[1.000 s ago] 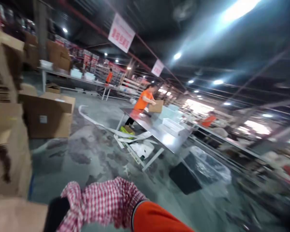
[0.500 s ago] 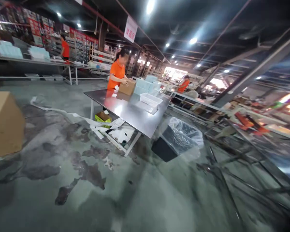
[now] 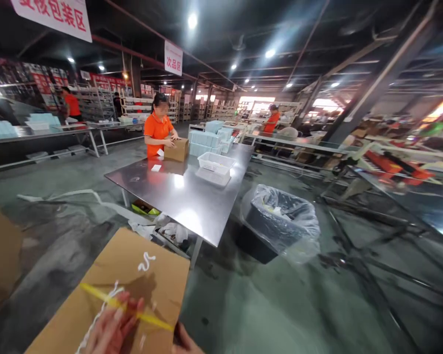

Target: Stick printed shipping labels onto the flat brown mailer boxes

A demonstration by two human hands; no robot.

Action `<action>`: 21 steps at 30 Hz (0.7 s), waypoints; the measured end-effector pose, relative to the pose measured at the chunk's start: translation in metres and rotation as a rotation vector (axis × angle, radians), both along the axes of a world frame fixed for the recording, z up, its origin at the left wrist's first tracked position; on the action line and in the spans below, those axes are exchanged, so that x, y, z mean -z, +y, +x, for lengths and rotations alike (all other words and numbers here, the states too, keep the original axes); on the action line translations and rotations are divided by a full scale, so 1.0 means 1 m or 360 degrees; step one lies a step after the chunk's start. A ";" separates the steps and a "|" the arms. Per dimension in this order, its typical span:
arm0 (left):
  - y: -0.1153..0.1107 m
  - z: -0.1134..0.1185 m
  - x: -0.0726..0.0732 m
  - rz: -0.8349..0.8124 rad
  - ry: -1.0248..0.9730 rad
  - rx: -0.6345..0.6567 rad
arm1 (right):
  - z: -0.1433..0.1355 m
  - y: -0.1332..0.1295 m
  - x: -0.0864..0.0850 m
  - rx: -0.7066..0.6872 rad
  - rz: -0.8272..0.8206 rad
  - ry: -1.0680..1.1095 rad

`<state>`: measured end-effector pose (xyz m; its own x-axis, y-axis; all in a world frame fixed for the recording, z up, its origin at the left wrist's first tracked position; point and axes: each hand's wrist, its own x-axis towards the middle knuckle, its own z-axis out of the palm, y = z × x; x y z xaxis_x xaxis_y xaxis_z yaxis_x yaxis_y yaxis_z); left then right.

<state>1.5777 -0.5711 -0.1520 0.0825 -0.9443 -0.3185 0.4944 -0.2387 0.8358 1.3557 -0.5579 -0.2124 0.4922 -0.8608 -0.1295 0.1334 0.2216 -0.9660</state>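
A brown cardboard box [image 3: 162,280] with a yellow strap [image 3: 153,320] across its top and white string or markings fills the lower left. My left hand [image 3: 114,322] is on the box top by the strap, its fingers bent and blurred; whether they grip the strap is unclear. At the box's right edge, near the bottom of the view, my right hand [image 3: 184,340] holds the side of the box, only partly in view.
A metal table [image 3: 162,191] stands ahead, with a white basket [image 3: 216,164], light blue packages [image 3: 206,142] and a person in orange [image 3: 155,129] handling a box. A lined black bin [image 3: 280,216] stands right of it.
The strapped box and both my hands have come into view at the bottom. The camera view has shifted, and the metal table now appears closer.
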 end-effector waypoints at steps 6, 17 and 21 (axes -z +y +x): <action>-0.149 -0.086 -0.096 -0.0316 0.0083 0.0560 | -0.040 -0.103 -0.060 0.0617 -0.0145 -0.0456; -0.458 -0.245 -0.144 -0.0296 0.0058 0.0977 | -0.210 -0.357 -0.085 0.1479 -0.0317 -0.0176; -0.540 -0.300 -0.107 -0.0041 -0.0146 0.0927 | -0.256 -0.433 -0.020 0.1534 -0.0299 0.0117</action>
